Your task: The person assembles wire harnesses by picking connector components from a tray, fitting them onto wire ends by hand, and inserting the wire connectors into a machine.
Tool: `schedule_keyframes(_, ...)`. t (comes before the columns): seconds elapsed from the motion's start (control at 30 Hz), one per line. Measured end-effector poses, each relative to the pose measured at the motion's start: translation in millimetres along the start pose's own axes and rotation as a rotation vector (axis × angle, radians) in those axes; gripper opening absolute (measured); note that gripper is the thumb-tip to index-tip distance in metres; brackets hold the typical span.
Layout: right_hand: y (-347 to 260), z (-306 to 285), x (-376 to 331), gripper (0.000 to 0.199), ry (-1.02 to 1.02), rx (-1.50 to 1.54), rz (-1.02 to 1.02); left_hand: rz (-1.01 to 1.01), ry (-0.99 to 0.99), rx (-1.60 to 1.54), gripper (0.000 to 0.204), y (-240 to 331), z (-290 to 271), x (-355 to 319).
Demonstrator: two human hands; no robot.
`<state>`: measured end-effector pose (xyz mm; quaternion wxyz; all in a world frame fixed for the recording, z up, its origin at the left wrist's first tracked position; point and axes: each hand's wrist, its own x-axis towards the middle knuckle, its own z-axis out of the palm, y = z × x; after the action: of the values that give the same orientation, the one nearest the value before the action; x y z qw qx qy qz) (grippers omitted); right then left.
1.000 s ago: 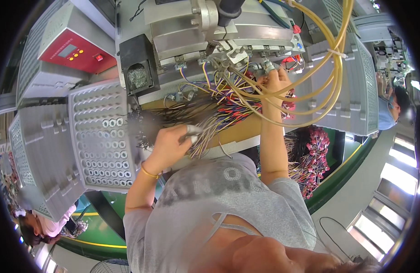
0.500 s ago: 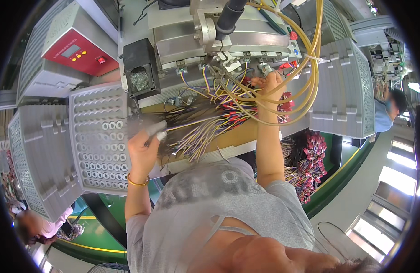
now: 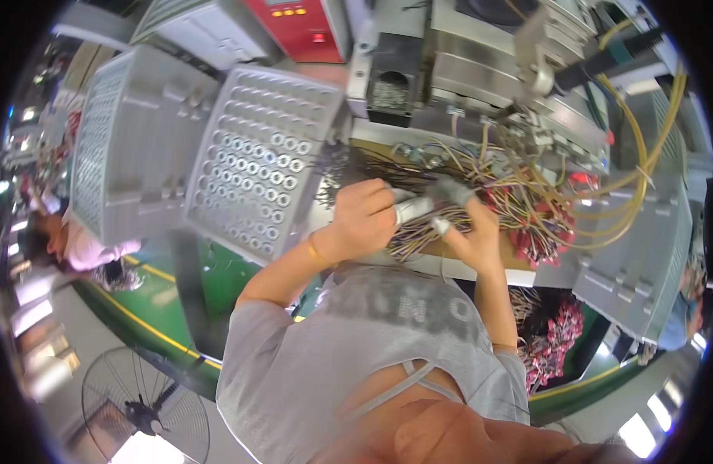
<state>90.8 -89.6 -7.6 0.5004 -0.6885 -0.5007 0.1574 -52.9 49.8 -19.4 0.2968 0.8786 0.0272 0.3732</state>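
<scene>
My left hand (image 3: 364, 220) is closed, its fingers curled in and its whitish-covered fingertips pointing right, above the left part of a wire bundle (image 3: 418, 241). What it grips, if anything, is hidden and smeared. My right hand (image 3: 479, 237) hovers over the same bundle, thumb and forefinger apart, with covers on their tips and nothing visible between them. Yellow, dark and white wires make up the bundle, which lies on a brown board. Red connectors (image 3: 540, 236) cluster at its right end. Blackish wire ends (image 3: 333, 166) lie beyond my left hand.
Left of the bundle sits a grey tray (image 3: 196, 203) with rows of metal rings (image 3: 256, 168). A metal machine (image 3: 480, 73) with yellow tubes (image 3: 643, 182) stands behind. Beside it are a black box (image 3: 393, 66) and a red-fronted unit (image 3: 306, 39). Stacked trays flank both sides.
My view has swung left. My right hand has come away from the machine's front edge to the bundle, near my left hand. The left fingers have curled closed.
</scene>
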Motion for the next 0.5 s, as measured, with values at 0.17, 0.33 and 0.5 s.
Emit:
schedule_keyframes(0.17, 2, 7, 11, 0.015, -0.171, 0.096, 0.174, -0.37, 0.091, 0.369, 0.012, -69, -31, -29)
schedule_keyframes(0.33, 5, 2, 5, 0.008, -0.127, 0.207, 0.241, -0.599, 0.054, 1.36, 0.028, -152, -72, -113)
schedule_keyframes(0.5, -8, 12, 12, 0.01, -0.024, 0.318, 0.3, -0.779, 0.133, 0.821, 0.03, -141, -78, -86)
